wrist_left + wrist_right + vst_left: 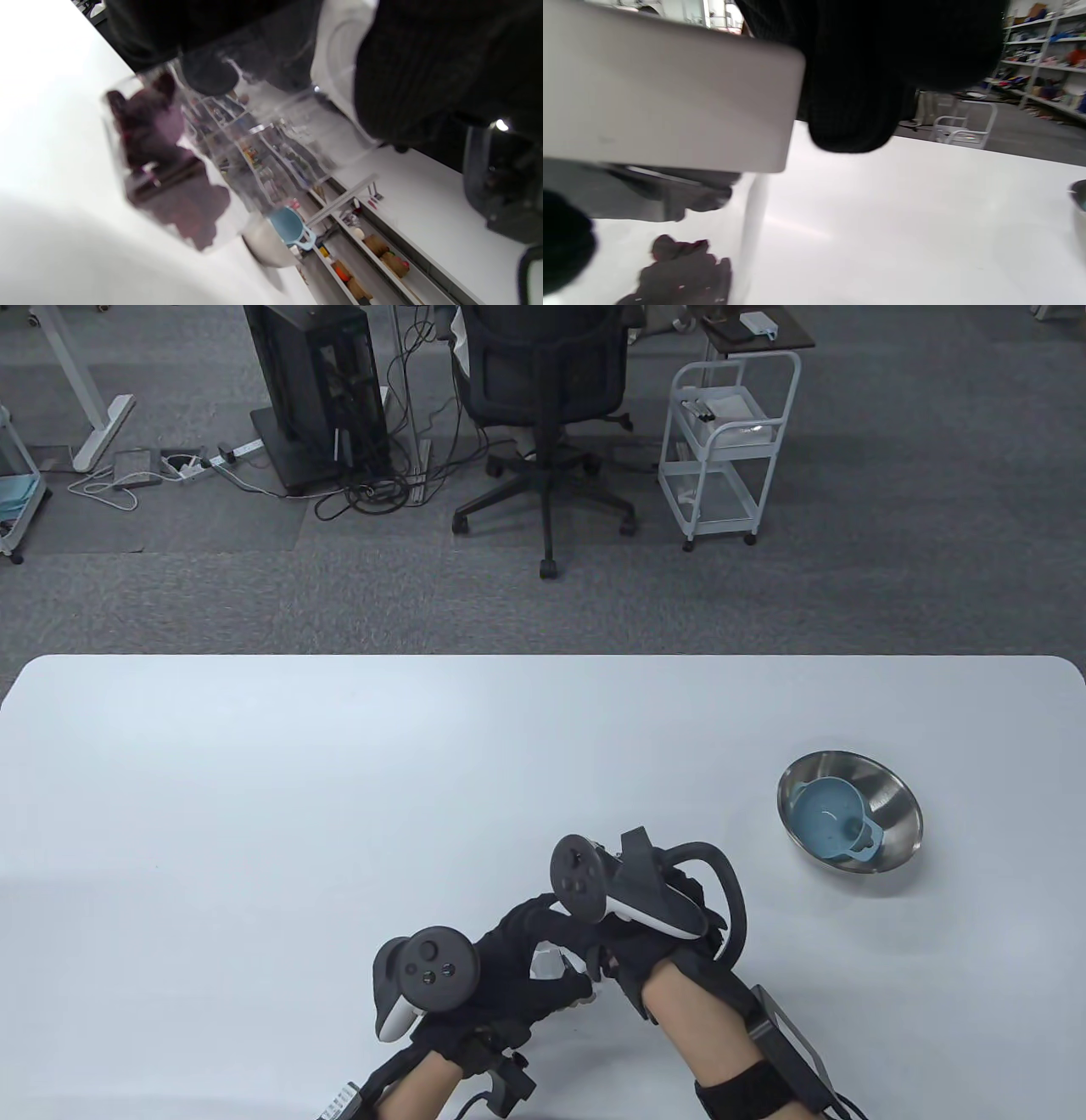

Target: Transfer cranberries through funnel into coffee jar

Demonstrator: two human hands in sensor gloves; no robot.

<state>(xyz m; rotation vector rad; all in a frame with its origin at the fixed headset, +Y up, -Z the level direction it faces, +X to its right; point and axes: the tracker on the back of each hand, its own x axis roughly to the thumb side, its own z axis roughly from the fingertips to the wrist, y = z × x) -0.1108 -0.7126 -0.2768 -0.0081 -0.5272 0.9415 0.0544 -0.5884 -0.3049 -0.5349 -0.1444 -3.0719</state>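
Glass jar (220, 161) stands upright, gripped by both hands (517, 963), cranberries (161, 169) at bottom.

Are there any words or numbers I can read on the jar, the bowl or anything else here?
No, none can be read.
The clear jar with cranberries shows no label, and its lid is plain.
The steel bowl and the blue funnel are bare.
The trackers' button marks and the shelf goods are too small or blurred.

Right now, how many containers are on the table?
2 seen. A clear jar with cranberries, held between both hands near the front edge; a steel bowl at the right holding the blue funnel. Hands may hide others.
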